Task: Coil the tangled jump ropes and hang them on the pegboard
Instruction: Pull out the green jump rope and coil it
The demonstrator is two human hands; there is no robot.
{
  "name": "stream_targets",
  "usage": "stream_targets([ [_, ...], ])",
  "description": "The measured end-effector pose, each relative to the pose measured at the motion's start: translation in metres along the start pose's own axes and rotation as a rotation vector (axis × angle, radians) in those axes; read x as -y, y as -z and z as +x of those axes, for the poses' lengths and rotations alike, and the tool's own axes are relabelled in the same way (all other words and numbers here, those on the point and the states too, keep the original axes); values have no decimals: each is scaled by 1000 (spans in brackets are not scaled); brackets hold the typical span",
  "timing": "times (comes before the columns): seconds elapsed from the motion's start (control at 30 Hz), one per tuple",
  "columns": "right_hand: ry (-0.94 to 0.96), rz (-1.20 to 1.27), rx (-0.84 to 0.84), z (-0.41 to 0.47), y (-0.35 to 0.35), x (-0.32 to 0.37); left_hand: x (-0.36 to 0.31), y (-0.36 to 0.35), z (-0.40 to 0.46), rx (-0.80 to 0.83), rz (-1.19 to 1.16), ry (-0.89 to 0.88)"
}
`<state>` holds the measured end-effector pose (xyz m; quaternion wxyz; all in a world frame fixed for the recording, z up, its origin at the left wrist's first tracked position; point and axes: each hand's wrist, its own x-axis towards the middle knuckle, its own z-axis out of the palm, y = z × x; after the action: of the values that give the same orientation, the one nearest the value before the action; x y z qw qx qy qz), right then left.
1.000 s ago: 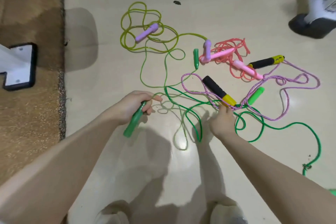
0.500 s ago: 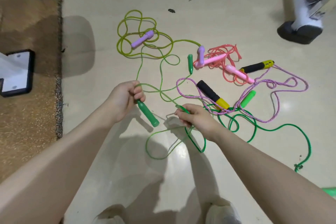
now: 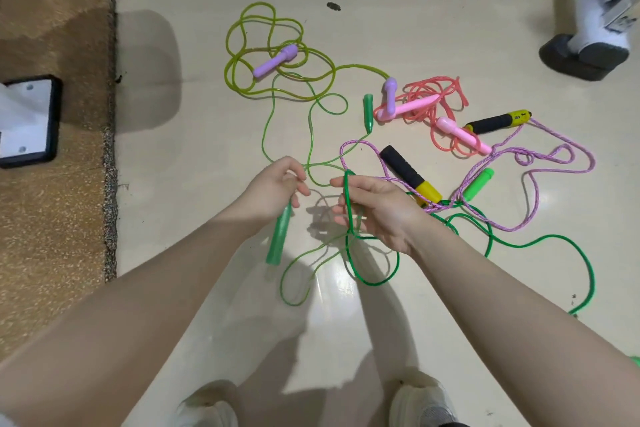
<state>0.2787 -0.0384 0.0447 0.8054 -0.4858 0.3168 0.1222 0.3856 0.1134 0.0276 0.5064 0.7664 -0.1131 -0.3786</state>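
My left hand [image 3: 273, 189] is curled round the top of a translucent green handle [image 3: 279, 237], which hangs down from my fist, its light green cord [image 3: 266, 121] running off across the floor to a second green handle [image 3: 368, 113]. My right hand [image 3: 377, 208] is held out beside it with the fingers loosely spread, and a loop of the dark green rope [image 3: 540, 239] is draped over the palm between thumb and fingers; the rest of that rope trails away to my right. Beyond my hands the other jump ropes lie tangled on the cream floor [image 3: 207, 149]: a yellow-green rope [image 3: 239, 55] with purple handles [image 3: 275, 61], a coral rope [image 3: 446, 94] with pink handles [image 3: 462, 135], and a lilac braided rope [image 3: 554, 163] with black-and-yellow handles [image 3: 410, 175]. A brown rug [image 3: 52, 184] lies to my left.
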Motion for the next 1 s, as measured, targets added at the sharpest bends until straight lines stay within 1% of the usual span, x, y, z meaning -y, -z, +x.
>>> stream_targets([
  [0.03,27,-87,-66,3,-2,-1,-5,-4,0,30,-26,5],
  [0.1,88,-347,-170,5,-4,-4,-16,-13,-2,109,-36,36],
  [0.17,131,-572,-205,6,-4,-5,-22,-23,-4,185,-35,82],
  [0.23,129,-754,-191,4,-5,-4,-21,-29,-5,232,-59,98],
  [0.3,168,-885,-216,3,-5,0,-16,-32,-3,220,-66,97],
  [0.33,231,-891,-263,3,-3,2,-14,-31,1,167,-53,97],
  [0.37,301,-834,-332,3,0,5,-14,-29,4,87,-44,101],
  [0.4,348,-726,-392,3,4,9,-13,-26,7,-7,-32,106],
  [0.43,360,-597,-404,2,8,15,-9,-21,12,-109,-23,115],
  [0.47,343,-462,-356,1,13,21,-1,-15,17,-192,-23,135],
  [0.5,310,-329,-265,-1,16,27,9,-8,21,-254,-23,174],
  [0.57,240,-122,-83,-5,21,35,32,7,28,-317,-25,268],
  [0.63,178,-9,24,-7,23,37,50,15,31,-346,-18,347],
  [0.67,145,21,67,-7,23,36,56,16,31,-358,20,372],
  [0.7,117,19,107,-7,23,35,55,17,30,-368,109,360],
  [0.73,94,-21,144,-7,22,33,50,16,26,-350,169,279],
  [0.77,70,-83,180,-6,21,30,44,13,23,-266,140,162],
  [0.8,42,-148,213,-5,20,28,34,8,19,-132,34,48],
  [0.83,20,-202,242,-5,17,27,22,2,11,32,-89,-16],
  [0.9,9,-256,276,-6,14,26,1,-13,0,308,-191,-52],
  [0.93,19,-239,275,-7,13,28,-4,-20,-1,396,-191,-64],
  [0.97,36,-192,259,-7,12,31,-9,-26,-3,455,-207,-81],
  [1.0,60,-131,234,-6,13,34,-13,-31,-5,472,-216,-95],
])
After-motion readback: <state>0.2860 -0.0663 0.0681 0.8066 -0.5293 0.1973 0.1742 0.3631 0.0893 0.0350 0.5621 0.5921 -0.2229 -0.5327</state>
